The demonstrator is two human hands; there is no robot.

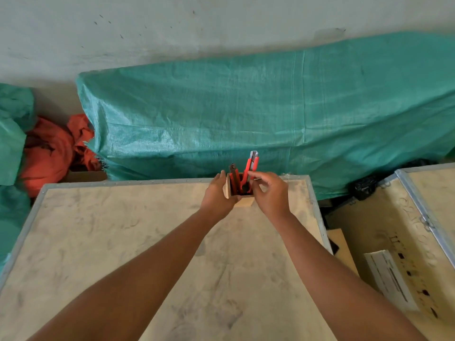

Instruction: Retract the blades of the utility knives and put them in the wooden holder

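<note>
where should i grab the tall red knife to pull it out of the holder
Grip the red knife by its handle sides just above the holder rim, coming from above. It stands nearly upright, its lower end sunk in the holder, and the metal tip on top is best avoided.

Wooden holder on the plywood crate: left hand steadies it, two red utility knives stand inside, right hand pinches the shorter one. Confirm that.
Wrong knife. In the head view the right hand pinches the taller red utility knife, not the shorter one. The left hand does steady the wooden holder.
</note>
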